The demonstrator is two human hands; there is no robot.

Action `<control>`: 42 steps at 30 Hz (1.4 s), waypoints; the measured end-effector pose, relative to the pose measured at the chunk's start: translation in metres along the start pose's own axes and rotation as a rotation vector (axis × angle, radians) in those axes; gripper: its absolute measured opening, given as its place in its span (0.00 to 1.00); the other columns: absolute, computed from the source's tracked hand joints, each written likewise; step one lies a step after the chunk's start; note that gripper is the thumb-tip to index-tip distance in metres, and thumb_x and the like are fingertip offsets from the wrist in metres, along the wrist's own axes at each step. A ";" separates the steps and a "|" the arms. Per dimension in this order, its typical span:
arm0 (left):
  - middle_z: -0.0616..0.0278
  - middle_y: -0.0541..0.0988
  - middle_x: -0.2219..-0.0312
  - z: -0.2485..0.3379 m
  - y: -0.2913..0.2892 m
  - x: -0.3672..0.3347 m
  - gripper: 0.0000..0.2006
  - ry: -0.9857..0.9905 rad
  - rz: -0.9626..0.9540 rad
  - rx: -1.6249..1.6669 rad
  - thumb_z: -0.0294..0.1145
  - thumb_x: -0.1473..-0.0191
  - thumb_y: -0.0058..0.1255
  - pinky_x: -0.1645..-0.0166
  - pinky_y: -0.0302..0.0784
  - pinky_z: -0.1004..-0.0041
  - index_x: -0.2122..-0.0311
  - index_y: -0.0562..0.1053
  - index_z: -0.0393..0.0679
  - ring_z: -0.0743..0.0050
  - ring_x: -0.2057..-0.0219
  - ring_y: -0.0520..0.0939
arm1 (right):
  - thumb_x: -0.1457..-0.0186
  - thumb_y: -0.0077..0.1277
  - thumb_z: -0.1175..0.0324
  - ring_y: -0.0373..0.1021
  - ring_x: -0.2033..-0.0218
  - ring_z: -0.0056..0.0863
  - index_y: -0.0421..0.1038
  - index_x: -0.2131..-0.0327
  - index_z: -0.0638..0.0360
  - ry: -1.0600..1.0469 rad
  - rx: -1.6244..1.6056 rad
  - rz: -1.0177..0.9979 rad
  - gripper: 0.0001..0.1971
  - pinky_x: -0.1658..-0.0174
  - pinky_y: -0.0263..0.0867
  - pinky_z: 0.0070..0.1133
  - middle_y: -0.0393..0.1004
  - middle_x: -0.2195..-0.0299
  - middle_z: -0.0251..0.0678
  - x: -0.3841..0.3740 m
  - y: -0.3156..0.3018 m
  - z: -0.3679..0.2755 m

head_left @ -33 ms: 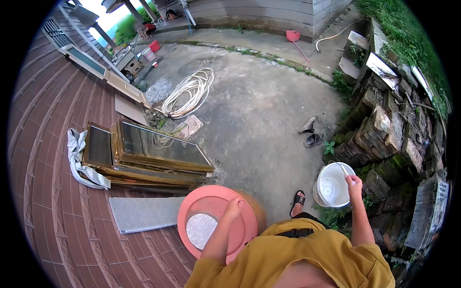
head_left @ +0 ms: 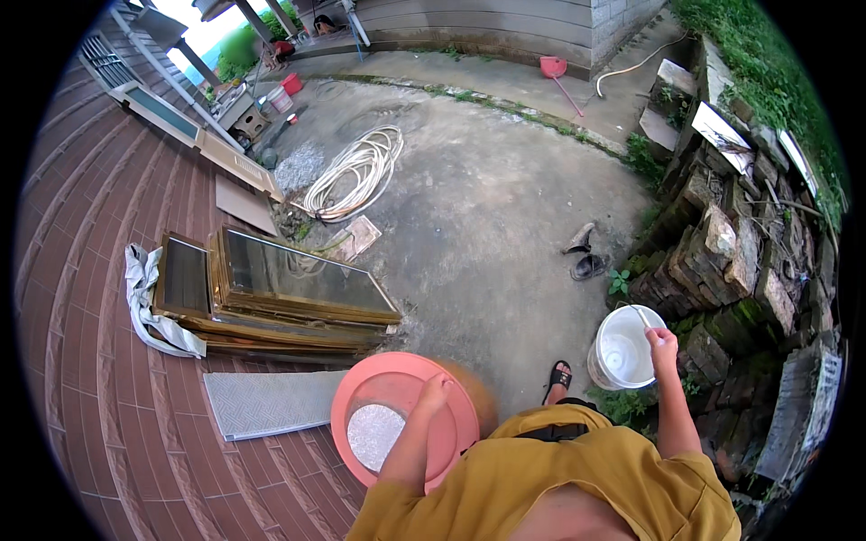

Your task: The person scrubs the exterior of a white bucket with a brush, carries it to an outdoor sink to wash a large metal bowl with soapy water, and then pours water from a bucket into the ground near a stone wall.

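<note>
A round pink plastic basin [head_left: 361, 383] is at my left side, with a speckled whitish patch [head_left: 376, 436] inside it; I cannot tell what that patch is. My left hand [head_left: 435, 393] is closed at the basin's far right rim, its forearm crossing over the basin. Off to my right, my right hand [head_left: 663, 344] grips the handle [head_left: 641, 317] of a white bucket [head_left: 624, 350]. The bucket's inside shows a pale bottom and looks bare. Part of a brownish-orange rounded shape [head_left: 480, 397] shows behind the basin.
Glass-paned frames [head_left: 307, 270] lie stacked at the left, near a grey patterned panel [head_left: 266, 401]. Beyond them is a coiled white hose [head_left: 356, 176]. Stacked bricks [head_left: 713, 252] line the right side. A dark pair of shoes [head_left: 588, 264] and a pink long-handled dustpan [head_left: 553, 67] are farther ahead.
The view has shifted very slightly. Both hands keep their places at the basin and the bucket handle.
</note>
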State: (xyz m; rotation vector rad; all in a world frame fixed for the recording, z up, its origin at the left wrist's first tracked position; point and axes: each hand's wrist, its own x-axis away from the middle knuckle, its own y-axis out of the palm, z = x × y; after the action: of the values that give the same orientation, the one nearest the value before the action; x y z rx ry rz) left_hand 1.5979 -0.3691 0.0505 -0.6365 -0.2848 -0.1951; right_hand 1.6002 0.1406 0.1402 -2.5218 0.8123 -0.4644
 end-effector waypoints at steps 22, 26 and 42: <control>0.50 0.74 0.77 -0.003 -0.159 -0.374 0.10 -0.682 0.078 -0.173 0.34 0.56 0.42 0.72 0.69 0.65 0.76 0.71 0.40 0.59 0.74 0.76 | 0.65 0.53 0.65 0.67 0.73 0.29 0.68 0.65 0.65 0.413 0.385 0.013 0.20 0.66 0.63 0.23 0.71 0.74 0.40 -0.426 0.188 -0.091; 0.60 0.73 0.81 0.110 -0.238 -0.570 0.11 -0.346 0.323 0.173 0.36 0.53 0.41 0.75 0.69 0.73 0.68 0.69 0.42 0.74 0.81 0.73 | 0.64 0.51 0.64 0.67 0.74 0.33 0.70 0.73 0.68 0.299 0.429 0.077 0.15 0.67 0.62 0.26 0.71 0.77 0.43 -0.478 0.227 -0.147; 0.53 0.76 0.77 0.146 -0.265 -0.767 0.13 -0.885 -0.141 0.063 0.37 0.57 0.45 0.76 0.71 0.68 0.69 0.71 0.38 0.63 0.80 0.76 | 0.64 0.52 0.61 0.62 0.88 0.25 0.69 0.68 0.62 0.293 0.520 0.025 0.18 0.85 0.58 0.23 0.65 0.85 0.35 -0.836 0.484 -0.315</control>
State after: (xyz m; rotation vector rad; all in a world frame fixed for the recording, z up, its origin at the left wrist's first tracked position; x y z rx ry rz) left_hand 0.7753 -0.4188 0.0643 -0.6114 -1.1854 -0.0260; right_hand 0.5941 0.2039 0.0132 -1.9863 0.7099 -0.9204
